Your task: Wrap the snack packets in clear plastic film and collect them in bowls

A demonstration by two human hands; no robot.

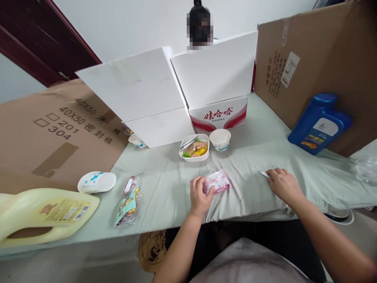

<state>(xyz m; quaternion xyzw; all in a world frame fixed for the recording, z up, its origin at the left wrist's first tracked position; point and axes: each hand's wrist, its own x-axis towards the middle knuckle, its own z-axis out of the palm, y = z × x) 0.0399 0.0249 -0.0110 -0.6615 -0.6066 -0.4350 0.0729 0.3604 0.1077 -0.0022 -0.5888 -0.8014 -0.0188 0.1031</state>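
My left hand (200,194) grips the left end of a pink plastic snack packet (218,181) that lies on the pale green cloth (253,165). My right hand (283,184) rests on the cloth to the right, fingers curled, pinching a small white thing (263,173) that I cannot make out. Beyond the packet stand a white rectangular dish (194,148) holding several snack packets and a small white paper cup (220,139).
A white carton with red print (219,114) and white boards stand behind. Brown cardboard walls flank both sides. A blue jug (319,124) leans at right, a yellow jug (44,214) lies at left with a white lid (96,182) and snack bags (129,200). Another person sits behind the carton.
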